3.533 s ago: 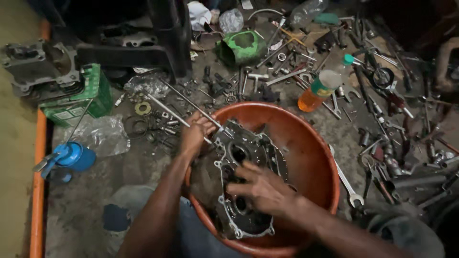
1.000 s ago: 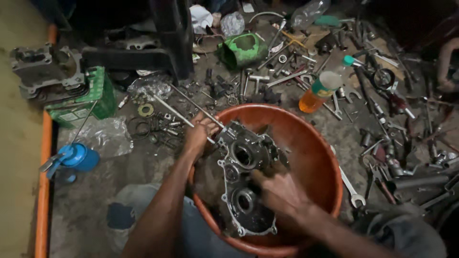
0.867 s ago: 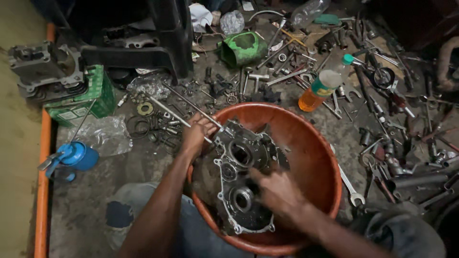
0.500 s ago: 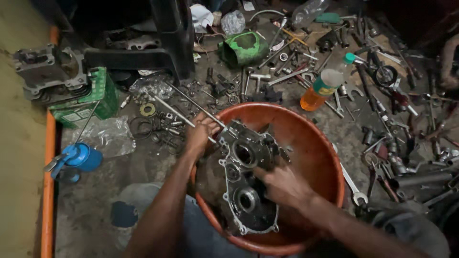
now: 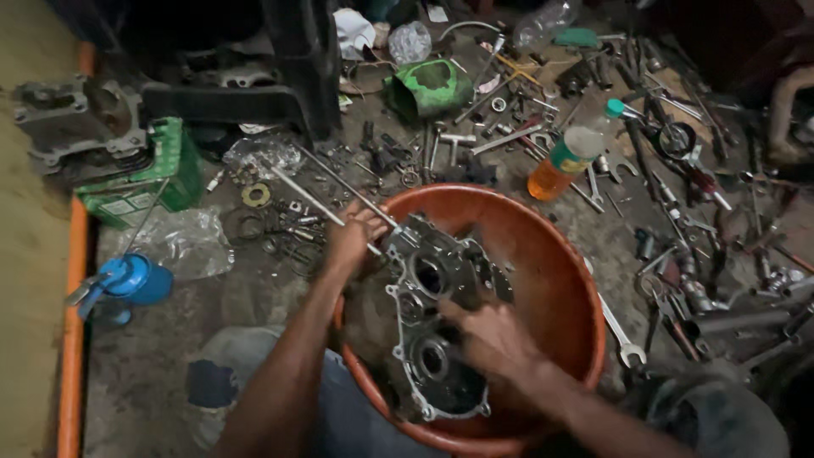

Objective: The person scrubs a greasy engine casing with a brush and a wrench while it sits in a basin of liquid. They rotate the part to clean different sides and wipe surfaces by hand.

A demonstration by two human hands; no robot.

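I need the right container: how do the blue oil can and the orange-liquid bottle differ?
The blue oil can is opaque, squat and lies left of the orange basin, apart from the tools. The orange-liquid bottle is see-through, taller, partly full and tilts among tools beyond the basin. Neither hand touches either.

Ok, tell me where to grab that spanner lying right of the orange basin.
Grip the spanner by its bare middle shank, coming from above. It lies flat on the floor beside the basin, its heads at either end, and clutter crowds its right side.
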